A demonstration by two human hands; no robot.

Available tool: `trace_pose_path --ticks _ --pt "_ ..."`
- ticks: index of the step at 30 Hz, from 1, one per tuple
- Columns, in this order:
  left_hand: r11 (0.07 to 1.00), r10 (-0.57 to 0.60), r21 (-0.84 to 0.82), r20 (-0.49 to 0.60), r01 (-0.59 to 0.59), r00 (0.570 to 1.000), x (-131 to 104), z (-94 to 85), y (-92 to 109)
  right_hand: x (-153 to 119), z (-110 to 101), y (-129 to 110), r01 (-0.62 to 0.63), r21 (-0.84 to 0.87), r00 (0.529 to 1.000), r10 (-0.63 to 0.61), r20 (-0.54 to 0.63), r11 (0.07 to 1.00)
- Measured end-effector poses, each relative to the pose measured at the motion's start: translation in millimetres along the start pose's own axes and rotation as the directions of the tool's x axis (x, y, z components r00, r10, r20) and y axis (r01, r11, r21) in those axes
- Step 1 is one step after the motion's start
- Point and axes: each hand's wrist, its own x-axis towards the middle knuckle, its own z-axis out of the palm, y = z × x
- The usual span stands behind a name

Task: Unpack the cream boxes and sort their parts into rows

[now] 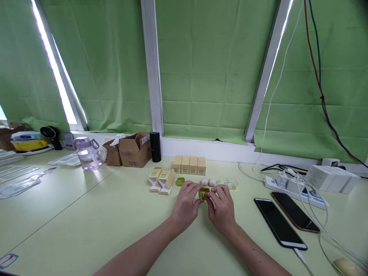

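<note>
Between my two hands, just above the table, is a small olive-green square case [203, 193] with a hollow that faces me. My left hand [186, 203] pinches its left side between thumb and fingers. On the right edge, the fingertips of my right hand [221, 205] are closed; whether they hold something small inside the case I cannot make out. Another green case [180, 181] lies just beyond my left hand. Two pale pink-white pieces [207, 182] sit behind the held case. Beside them, past my right hand, are clear plastic pieces [228, 183].
Two opened small cartons [162, 180] lie left of my hands, with a row of several closed cartons [189, 165] behind. Two phones [280, 223] and a power strip [296, 190] with tangled cables are at right. A cardboard box [135, 150], black cylinder [155, 147] and water bottle [87, 154] stand back left.
</note>
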Motion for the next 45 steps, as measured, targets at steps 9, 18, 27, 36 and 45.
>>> trace_pose_path --ticks 9,18,27,36,45 --pt "0.994 -0.111 0.0 -0.037 0.111 0.993 1 -0.4 -15 1 -3 -10 0.055 0.014 0.998 -0.055 -0.006 0.998" --pt "0.947 -0.322 -0.049 -0.194 0.319 0.927 10 -8.4 -25 -3 1 -3 0.01 0.02 1.0 -0.01 -0.006 1.0" --pt "0.87 -0.493 -0.205 -0.376 0.449 0.785 22 -22.3 -31 13 34 27 -0.076 -0.064 0.992 0.082 0.097 0.995" --pt "0.873 -0.488 -0.213 -0.367 0.44 0.792 22 -22.3 -26 22 83 45 -0.134 -0.256 0.957 0.192 0.216 0.957" --pt "0.87 -0.493 -0.227 -0.362 0.438 0.791 20 -20.4 -26 20 96 49 -0.122 -0.265 0.946 0.193 0.259 0.956"
